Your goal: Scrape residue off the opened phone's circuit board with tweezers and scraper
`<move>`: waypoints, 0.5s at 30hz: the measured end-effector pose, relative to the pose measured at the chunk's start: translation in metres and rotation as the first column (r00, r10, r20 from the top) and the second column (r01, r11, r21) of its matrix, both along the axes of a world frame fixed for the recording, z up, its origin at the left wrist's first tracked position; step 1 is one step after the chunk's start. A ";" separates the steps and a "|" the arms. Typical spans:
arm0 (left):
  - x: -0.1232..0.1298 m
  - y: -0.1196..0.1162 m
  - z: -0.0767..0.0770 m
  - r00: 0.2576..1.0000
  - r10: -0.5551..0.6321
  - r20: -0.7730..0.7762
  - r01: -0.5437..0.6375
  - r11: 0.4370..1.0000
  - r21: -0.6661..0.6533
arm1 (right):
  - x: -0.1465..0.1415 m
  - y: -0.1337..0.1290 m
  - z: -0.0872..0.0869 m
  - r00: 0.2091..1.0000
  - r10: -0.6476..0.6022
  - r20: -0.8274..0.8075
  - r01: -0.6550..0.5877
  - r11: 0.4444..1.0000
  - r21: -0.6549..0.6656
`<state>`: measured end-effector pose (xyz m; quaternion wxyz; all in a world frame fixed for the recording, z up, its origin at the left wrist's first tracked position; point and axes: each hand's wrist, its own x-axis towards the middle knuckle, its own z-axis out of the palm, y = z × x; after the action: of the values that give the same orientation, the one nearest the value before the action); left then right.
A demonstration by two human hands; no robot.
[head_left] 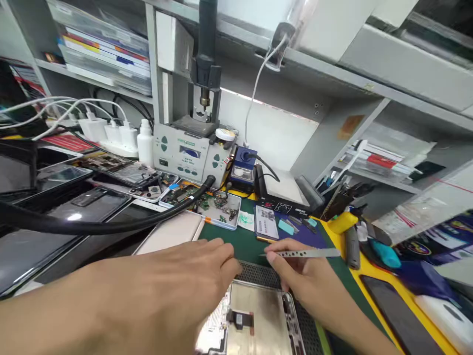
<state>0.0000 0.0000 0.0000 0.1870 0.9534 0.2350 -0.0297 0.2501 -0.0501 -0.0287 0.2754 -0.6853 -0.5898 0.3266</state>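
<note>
Running off the view's btm edge, the opened phone chassis (pixel 260 320) shows only its far part; its far L corner is hidden behind the L hand (pixel 173 276). It sits on the black perforated pad (pixel 258 272), at the near side of the green mat (pixel 240 247); pad's near edge is cut off too. Blurry bright area at chassis L, details n/a. L hand: palm down, wrist in from lower L, fingers bent w/ tips turned down, out of sight, so can't tell if it's gripping or touching anything. R hand (pixel 301 268): in from lower R, thumb & index pinched on the tweezers (pixel 314 253), held approx. level, point to the L, over the mat; other fingers curled under, partly hidden. Can't tell if tweezer tips meet. Hands are apart. Parts tray (pixel 233 203) is by the mat's far L corner, partly covered by a thick black hose (pixel 111 226).
</note>
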 end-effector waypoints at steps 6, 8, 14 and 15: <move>0.000 0.001 0.003 0.999 0.048 -0.004 -0.048 0.994 -0.099 | 0.001 -0.003 0.001 0.995 0.000 -0.100 0.000 1.000 -0.001; 0.000 0.005 0.006 0.999 0.047 -0.015 -0.048 0.993 -0.111 | 0.002 -0.007 0.001 0.980 0.009 -0.197 -0.005 1.000 0.020; 0.002 0.011 0.004 0.998 0.064 0.019 -0.060 0.987 -0.150 | -0.011 -0.026 0.010 0.922 -0.013 -0.388 0.018 1.000 0.007; 0.003 0.012 0.003 0.997 0.066 0.029 -0.061 0.986 -0.156 | -0.015 -0.029 0.012 0.920 -0.019 -0.390 0.018 1.000 -0.005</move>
<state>0.0025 0.0116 0.0025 0.2656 0.9283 0.2590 -0.0256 0.2352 -0.0788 -0.0171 0.3899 -0.6123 -0.5163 0.4544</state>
